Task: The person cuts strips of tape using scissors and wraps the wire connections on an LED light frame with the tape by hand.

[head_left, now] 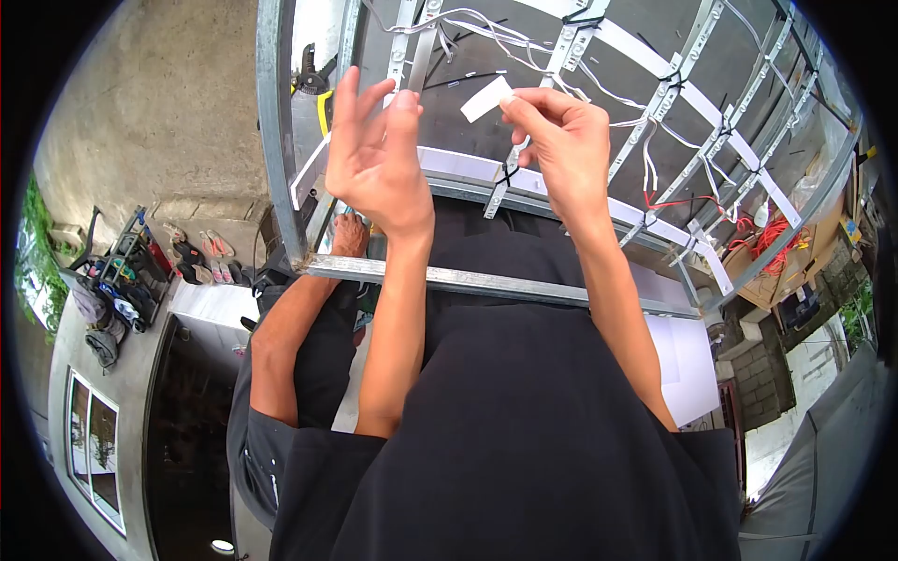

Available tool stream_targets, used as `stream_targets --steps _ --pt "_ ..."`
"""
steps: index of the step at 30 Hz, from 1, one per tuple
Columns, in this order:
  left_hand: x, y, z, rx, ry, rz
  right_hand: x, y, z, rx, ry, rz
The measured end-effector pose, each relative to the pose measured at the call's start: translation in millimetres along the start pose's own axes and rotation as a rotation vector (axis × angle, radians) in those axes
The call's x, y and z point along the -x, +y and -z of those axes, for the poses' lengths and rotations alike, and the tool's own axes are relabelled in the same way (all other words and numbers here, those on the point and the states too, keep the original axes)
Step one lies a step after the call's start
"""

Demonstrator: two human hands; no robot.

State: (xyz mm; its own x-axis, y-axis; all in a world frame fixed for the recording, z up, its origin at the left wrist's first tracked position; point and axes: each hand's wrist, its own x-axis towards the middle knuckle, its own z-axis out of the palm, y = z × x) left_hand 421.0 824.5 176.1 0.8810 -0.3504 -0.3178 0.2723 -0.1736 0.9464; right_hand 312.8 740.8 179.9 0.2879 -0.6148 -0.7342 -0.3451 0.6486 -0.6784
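My right hand (566, 140) pinches a small white strip (486, 100) between thumb and fingertips, above the dark panel. Raised at the left side of the metal frame (449, 277), my left hand (382, 164) has its fingers apart and holds nothing. Between and beyond the hands run light strips (561, 51) tied with black ties, with white wires (486, 33) strung among them. A long white strip (482, 166) passes behind both hands.
A co-worker's arm (281, 351) reaches to the frame at my left. A black and yellow tool (323, 107) lies near the frame's left edge. Tangled red wire (776, 248) is at the right. Footwear (215, 245) stands on a ledge at the left.
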Motion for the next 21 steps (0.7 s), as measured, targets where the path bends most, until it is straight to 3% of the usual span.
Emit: stream_targets --steps 1,4,7,14,16,21 --pt "-8 2 3 -0.005 -0.021 0.113 -3 2 4 0.093 -0.055 0.016" --pt "-29 -6 11 -0.151 -0.511 0.515 -10 4 10 0.231 -0.101 0.085" --pt "-37 -17 12 -0.025 -0.668 0.631 -17 -1 8 0.293 -0.08 0.13" --pt "-45 -28 7 -0.029 -0.602 0.615 -22 -10 13 0.473 -0.059 0.161" --pt "-45 -33 4 -0.029 -0.601 0.629 -27 -6 16 0.503 0.018 0.351" --pt "-44 -37 -9 -0.034 -0.514 0.625 -36 -8 17 0.595 0.025 0.462"
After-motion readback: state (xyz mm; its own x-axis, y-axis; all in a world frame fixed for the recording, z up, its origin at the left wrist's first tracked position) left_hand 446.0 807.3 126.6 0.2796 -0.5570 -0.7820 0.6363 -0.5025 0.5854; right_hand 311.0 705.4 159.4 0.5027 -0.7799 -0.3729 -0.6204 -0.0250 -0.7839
